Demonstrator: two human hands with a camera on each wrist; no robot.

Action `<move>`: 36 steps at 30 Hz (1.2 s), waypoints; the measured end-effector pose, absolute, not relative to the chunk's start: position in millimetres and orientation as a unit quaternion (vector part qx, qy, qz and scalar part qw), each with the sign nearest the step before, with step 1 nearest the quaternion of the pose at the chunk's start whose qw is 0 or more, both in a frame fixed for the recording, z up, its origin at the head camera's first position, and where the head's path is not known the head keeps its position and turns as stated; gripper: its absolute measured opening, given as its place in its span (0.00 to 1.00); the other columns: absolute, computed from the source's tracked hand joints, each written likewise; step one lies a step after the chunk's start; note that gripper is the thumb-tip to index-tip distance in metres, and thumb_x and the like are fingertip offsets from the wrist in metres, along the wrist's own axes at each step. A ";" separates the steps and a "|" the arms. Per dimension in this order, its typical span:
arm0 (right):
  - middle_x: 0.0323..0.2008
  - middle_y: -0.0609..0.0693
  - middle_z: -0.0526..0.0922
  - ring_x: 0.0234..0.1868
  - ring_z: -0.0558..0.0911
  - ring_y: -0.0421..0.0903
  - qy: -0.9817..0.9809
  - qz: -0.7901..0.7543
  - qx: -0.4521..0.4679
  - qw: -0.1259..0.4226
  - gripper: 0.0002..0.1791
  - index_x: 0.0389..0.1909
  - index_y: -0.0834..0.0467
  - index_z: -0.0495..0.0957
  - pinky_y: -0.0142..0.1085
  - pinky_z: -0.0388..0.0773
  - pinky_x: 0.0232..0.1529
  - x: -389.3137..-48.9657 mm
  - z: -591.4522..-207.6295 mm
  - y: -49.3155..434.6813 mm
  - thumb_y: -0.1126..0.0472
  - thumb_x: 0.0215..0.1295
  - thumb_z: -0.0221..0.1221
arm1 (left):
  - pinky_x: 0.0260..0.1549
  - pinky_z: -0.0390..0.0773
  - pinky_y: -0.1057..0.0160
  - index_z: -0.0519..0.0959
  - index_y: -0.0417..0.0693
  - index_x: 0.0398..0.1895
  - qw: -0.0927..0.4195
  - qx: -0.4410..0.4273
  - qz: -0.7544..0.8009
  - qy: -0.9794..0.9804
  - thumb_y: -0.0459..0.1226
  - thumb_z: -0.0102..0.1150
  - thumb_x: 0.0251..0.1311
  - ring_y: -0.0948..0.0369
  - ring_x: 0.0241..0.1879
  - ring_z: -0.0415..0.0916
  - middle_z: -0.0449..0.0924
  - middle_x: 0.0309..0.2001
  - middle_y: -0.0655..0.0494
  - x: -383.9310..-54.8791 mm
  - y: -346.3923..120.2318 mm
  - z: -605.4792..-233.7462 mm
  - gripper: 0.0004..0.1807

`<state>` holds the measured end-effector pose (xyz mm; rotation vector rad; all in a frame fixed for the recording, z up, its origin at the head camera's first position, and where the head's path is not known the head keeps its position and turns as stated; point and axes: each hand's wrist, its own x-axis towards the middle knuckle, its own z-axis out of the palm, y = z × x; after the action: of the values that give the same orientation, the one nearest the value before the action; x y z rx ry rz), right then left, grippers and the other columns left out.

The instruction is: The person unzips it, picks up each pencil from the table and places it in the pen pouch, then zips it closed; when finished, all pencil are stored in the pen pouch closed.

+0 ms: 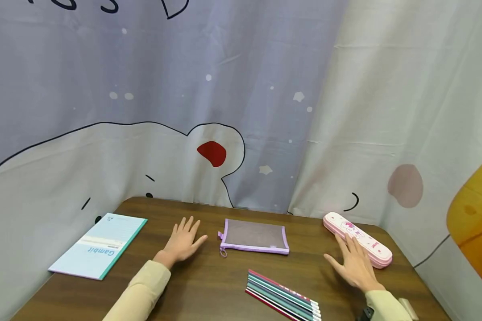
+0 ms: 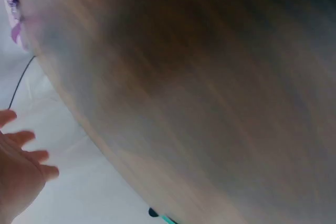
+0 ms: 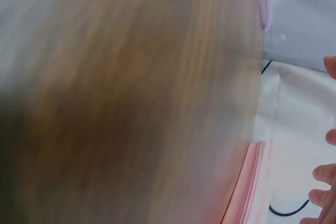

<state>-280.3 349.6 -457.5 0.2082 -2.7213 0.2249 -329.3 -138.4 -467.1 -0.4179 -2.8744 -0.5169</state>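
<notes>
Both the left hand (image 1: 180,243) and the right hand (image 1: 355,265) are spread, with nothing gripped. The mesh zipper pouch (image 1: 253,234) is set between them, nearer the left; the pink pencil case (image 1: 368,242) is placed at the right fingertips, though whether it is touched cannot be told. It would best be grasped across its narrow width. Between the hands, some ends of the pencils (image 1: 282,295) are cut off; in the wrist views, the counter (image 3: 157,103) is blurred.

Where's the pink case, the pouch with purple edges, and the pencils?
Pink case (image 1: 368,241): head view, on its lid.
Pouch (image 1: 255,234): head view, on its grey panel.
Pencils (image 1: 282,294): head view, on the shafts, mid-row.
</notes>
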 end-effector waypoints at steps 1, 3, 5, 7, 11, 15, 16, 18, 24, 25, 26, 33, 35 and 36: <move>0.63 0.67 0.57 0.62 0.55 0.66 -0.973 0.085 0.077 0.201 0.42 0.64 0.58 0.56 0.61 0.52 0.58 -280.9 -456.9 347.6 0.35 0.55 0.50 | 0.62 0.48 0.37 0.58 0.40 0.64 0.096 -0.149 -0.187 -0.966 0.55 0.41 0.61 0.39 0.65 0.47 0.54 0.65 0.36 -328.8 -135.6 -466.3 0.35; 0.63 0.67 0.57 0.62 0.56 0.66 -0.972 0.096 0.084 0.198 0.41 0.64 0.58 0.56 0.61 0.53 0.58 -282.8 -456.0 342.3 0.36 0.56 0.49 | 0.61 0.54 0.40 0.59 0.40 0.63 0.113 -0.177 -0.199 -0.957 0.54 0.40 0.62 0.39 0.62 0.55 0.62 0.61 0.36 -330.1 -130.5 -468.5 0.33; 0.62 0.67 0.58 0.62 0.57 0.66 -0.971 0.106 0.097 0.192 0.40 0.64 0.59 0.56 0.60 0.55 0.59 -285.1 -455.3 334.9 0.38 0.58 0.49 | 0.58 0.61 0.43 0.61 0.37 0.61 0.118 -0.202 -0.213 -0.949 0.50 0.43 0.62 0.40 0.57 0.63 0.68 0.56 0.36 -328.7 -123.8 -466.3 0.31; 0.62 0.68 0.59 0.62 0.58 0.65 -0.970 0.124 0.109 0.178 0.39 0.64 0.60 0.56 0.60 0.57 0.58 -287.3 -454.8 325.5 0.40 0.59 0.49 | 0.53 0.68 0.46 0.63 0.36 0.60 0.109 -0.219 -0.218 -0.945 0.47 0.46 0.62 0.42 0.52 0.69 0.72 0.52 0.37 -328.5 -116.8 -464.3 0.29; 0.59 0.66 0.64 0.60 0.63 0.63 -0.966 0.170 0.154 0.118 0.38 0.63 0.62 0.58 0.57 0.61 0.58 -292.0 -455.0 305.8 0.42 0.58 0.52 | 0.41 0.77 0.51 0.70 0.35 0.51 0.071 -0.232 -0.227 -0.943 0.40 0.53 0.57 0.50 0.41 0.77 0.80 0.42 0.44 -329.2 -102.0 -460.4 0.21; 0.59 0.65 0.65 0.60 0.65 0.62 -0.958 0.216 0.189 0.008 0.41 0.63 0.64 0.57 0.55 0.63 0.59 -295.9 -453.9 289.1 0.43 0.55 0.55 | 0.31 0.76 0.55 0.74 0.42 0.37 0.060 -0.259 -0.228 -0.937 0.39 0.55 0.55 0.57 0.31 0.76 0.80 0.30 0.54 -330.0 -92.4 -462.5 0.10; 0.59 0.65 0.65 0.60 0.65 0.61 -0.956 0.222 0.193 -0.013 0.41 0.63 0.64 0.56 0.54 0.63 0.59 -296.8 -453.5 285.3 0.44 0.55 0.56 | 0.30 0.76 0.56 0.74 0.42 0.35 0.060 -0.264 -0.227 -0.936 0.38 0.55 0.55 0.58 0.30 0.76 0.79 0.29 0.55 -329.7 -90.6 -463.2 0.09; 0.60 0.66 0.64 0.60 0.65 0.62 -0.951 0.234 0.198 -0.041 0.42 0.63 0.65 0.56 0.55 0.63 0.59 -298.5 -452.7 278.1 0.46 0.54 0.58 | 0.27 0.74 0.57 0.73 0.44 0.29 0.056 -0.262 -0.223 -0.937 0.38 0.56 0.54 0.59 0.27 0.73 0.77 0.25 0.56 -328.3 -87.3 -463.2 0.06; 0.60 0.66 0.64 0.60 0.64 0.61 -0.941 0.244 0.230 -0.053 0.40 0.62 0.66 0.57 0.56 0.62 0.59 -302.8 -453.5 261.3 0.52 0.52 0.60 | 0.23 0.70 0.60 0.73 0.47 0.26 0.059 -0.253 -0.215 -0.941 0.38 0.55 0.54 0.61 0.23 0.67 0.72 0.21 0.58 -327.0 -81.1 -466.9 0.05; 0.60 0.65 0.65 0.60 0.65 0.61 -0.940 0.243 0.234 -0.054 0.40 0.62 0.65 0.57 0.56 0.61 0.59 -303.4 -454.0 259.4 0.52 0.52 0.60 | 0.23 0.71 0.60 0.74 0.47 0.26 0.062 -0.253 -0.214 -0.941 0.37 0.55 0.53 0.62 0.23 0.68 0.73 0.22 0.58 -326.7 -80.6 -467.3 0.04; 0.59 0.65 0.65 0.60 0.65 0.61 -0.939 0.243 0.237 -0.055 0.40 0.62 0.65 0.57 0.56 0.62 0.59 -304.0 -454.4 257.9 0.53 0.52 0.60 | 0.23 0.71 0.60 0.74 0.47 0.27 0.064 -0.253 -0.213 -0.942 0.37 0.55 0.53 0.62 0.24 0.69 0.74 0.22 0.58 -326.6 -80.1 -467.7 0.03; 0.57 0.64 0.69 0.58 0.68 0.61 -0.940 0.243 0.239 -0.028 0.37 0.61 0.63 0.60 0.56 0.65 0.57 -305.7 -456.6 256.2 0.58 0.51 0.62 | 0.30 0.76 0.56 0.77 0.43 0.33 0.074 -0.248 -0.232 -0.938 0.32 0.54 0.50 0.56 0.31 0.76 0.79 0.29 0.52 -325.7 -77.3 -468.0 0.07; 0.55 0.63 0.71 0.55 0.71 0.60 -0.939 0.246 0.241 -0.003 0.35 0.60 0.63 0.62 0.55 0.68 0.54 -305.3 -456.7 257.2 0.60 0.50 0.62 | 0.36 0.78 0.54 0.78 0.40 0.39 0.079 -0.241 -0.245 -0.936 0.30 0.53 0.49 0.54 0.37 0.78 0.81 0.35 0.49 -325.1 -74.9 -466.2 0.12; 0.54 0.63 0.72 0.53 0.72 0.60 -0.938 0.251 0.241 0.011 0.35 0.60 0.63 0.62 0.54 0.69 0.52 -304.8 -456.6 257.5 0.61 0.50 0.62 | 0.38 0.78 0.54 0.77 0.39 0.41 0.083 -0.239 -0.253 -0.934 0.29 0.52 0.48 0.53 0.39 0.78 0.81 0.38 0.47 -324.8 -73.4 -465.2 0.14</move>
<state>-304.8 257.5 -456.6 0.7509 -2.9247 0.7829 -324.8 -73.4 -465.2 -0.7130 -2.7883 -0.7550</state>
